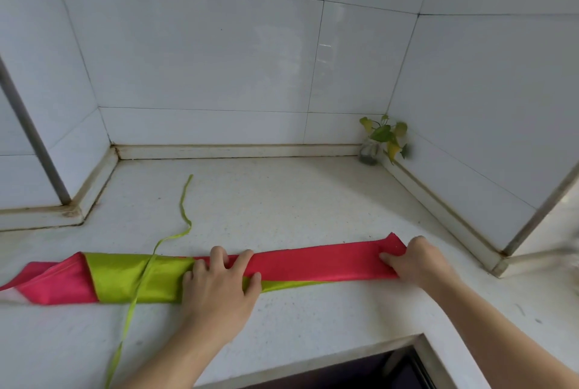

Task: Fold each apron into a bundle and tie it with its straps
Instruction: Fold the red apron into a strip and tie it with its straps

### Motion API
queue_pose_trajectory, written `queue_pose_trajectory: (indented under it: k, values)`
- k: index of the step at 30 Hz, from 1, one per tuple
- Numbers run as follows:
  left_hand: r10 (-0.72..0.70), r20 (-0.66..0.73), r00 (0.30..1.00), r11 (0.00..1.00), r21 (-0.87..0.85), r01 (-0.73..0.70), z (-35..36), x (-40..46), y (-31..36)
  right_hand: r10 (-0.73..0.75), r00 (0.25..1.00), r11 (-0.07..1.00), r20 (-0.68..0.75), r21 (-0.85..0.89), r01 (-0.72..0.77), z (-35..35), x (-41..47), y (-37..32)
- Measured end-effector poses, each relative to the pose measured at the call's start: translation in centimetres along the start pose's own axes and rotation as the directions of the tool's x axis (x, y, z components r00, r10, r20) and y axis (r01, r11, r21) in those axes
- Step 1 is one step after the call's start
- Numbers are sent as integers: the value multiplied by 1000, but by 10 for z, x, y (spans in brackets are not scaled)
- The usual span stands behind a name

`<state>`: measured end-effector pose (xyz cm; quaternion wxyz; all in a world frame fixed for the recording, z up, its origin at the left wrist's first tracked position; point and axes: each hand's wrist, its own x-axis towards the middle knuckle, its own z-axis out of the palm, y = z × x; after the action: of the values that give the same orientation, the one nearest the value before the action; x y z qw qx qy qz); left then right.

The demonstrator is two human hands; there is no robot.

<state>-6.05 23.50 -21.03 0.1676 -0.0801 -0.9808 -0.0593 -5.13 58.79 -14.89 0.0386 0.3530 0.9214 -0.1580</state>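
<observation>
A red and lime-green apron (pixel 319 261) lies folded into a long narrow strip across the white counter (pixel 282 200), running from the left edge to the right. My left hand (pixel 219 282) presses flat on the strip's middle, where green meets red. My right hand (pixel 416 260) grips the strip's right red end with curled fingers. A thin green strap (pixel 185 213) snakes away from the green part toward the back wall. Another length of that strap (pixel 128 319) crosses the strip and trails off the counter's front edge.
A small plant in a glass jar (pixel 376 144) stands in the back right corner. White tiled walls close the counter on three sides. A metal pipe (pixel 34 137) runs down at the left. A dark opening (pixel 360 370) lies below the front edge.
</observation>
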Motion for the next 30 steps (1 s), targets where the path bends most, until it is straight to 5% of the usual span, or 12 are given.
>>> queue_pose_trajectory:
  k: [3, 5, 8, 10, 11, 15, 19, 27, 30]
  values:
    - [1, -17, 1000, 1000, 0, -1, 0, -1, 2, 25, 993, 989, 116, 143, -42, -14, 6, -7]
    - [7, -40, 999, 1000, -8, -7, 1, -1, 2, 33, 977, 879, 209, 460, -128, -25, 6, -9]
    - [7, -61, 998, 1000, -6, -8, 1, -1, 1, 8, 973, 405, 231, 889, -214, -33, -4, -12]
    - [7, -71, 997, 1000, 0, -7, 3, -2, 1, -20, 970, 128, 244, 962, -239, -20, -16, -17]
    - [8, -75, 997, 1000, 1, -8, 4, -2, 1, -39, 965, 72, 260, 964, -257, -10, -24, -21]
    - [8, -82, 997, 1000, -4, -9, 3, -3, 3, -88, 937, 60, 339, 940, -335, 21, -53, -40]
    - [8, -65, 998, 1000, -5, -8, 4, -5, 2, -187, 923, 215, 336, 931, -295, 28, -69, -62]
    - [-10, 0, 1000, 993, -116, 10, -15, -4, 8, 19, 998, 315, 52, 948, -56, 39, -78, -82]
    - [171, 92, 981, 966, -214, -148, -20, -6, 18, -22, 1000, 304, 6, 953, 1, 32, -91, -90]
